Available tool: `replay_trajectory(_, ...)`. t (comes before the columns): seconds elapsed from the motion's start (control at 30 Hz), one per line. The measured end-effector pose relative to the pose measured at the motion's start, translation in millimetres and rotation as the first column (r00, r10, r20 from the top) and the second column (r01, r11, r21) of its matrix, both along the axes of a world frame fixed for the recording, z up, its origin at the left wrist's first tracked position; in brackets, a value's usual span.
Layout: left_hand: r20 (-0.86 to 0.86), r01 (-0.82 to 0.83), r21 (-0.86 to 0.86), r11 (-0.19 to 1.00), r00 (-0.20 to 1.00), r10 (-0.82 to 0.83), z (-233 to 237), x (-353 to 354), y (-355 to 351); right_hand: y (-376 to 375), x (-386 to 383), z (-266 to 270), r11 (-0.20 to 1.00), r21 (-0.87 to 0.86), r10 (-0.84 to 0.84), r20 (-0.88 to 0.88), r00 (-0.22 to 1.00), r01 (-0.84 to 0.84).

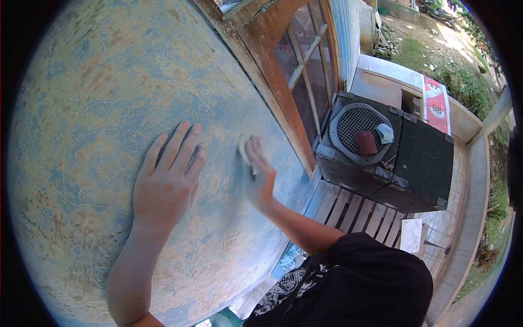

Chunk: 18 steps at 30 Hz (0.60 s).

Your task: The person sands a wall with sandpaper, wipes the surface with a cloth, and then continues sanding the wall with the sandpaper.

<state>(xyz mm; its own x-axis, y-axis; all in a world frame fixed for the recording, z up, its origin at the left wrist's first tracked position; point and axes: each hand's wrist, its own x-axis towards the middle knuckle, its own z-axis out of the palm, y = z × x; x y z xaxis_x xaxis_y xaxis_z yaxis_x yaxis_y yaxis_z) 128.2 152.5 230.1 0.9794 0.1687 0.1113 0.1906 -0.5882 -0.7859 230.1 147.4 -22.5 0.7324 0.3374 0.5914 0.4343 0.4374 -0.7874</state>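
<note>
My left hand (169, 188) lies flat on the wall (109, 147), fingers stretched out and nothing held. The wall has worn, mottled blue and beige paint with fine cracks. To its right, my right hand (261, 177) presses a pale folded piece of sandpaper (244, 152) against the wall, close to the wooden frame. The sandpaper's working face is hidden against the wall, and the hand is slightly blurred.
A brown wooden-framed window (305, 60) borders the wall. A black speaker box (419, 158) stands on a slatted bench (362, 215); on its grille lie a reddish-brown roll (366, 143) and a pale crumpled piece (384, 133). A white board (411, 235) is nearby.
</note>
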Motion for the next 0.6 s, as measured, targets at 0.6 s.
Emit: replay_trajectory(0.6,-0.001,0.012,-0.018,1.000,1.000,-0.012,1,1,-1,-20,-7,-27,0.958,-0.005,0.254,0.490,0.834,-0.288)
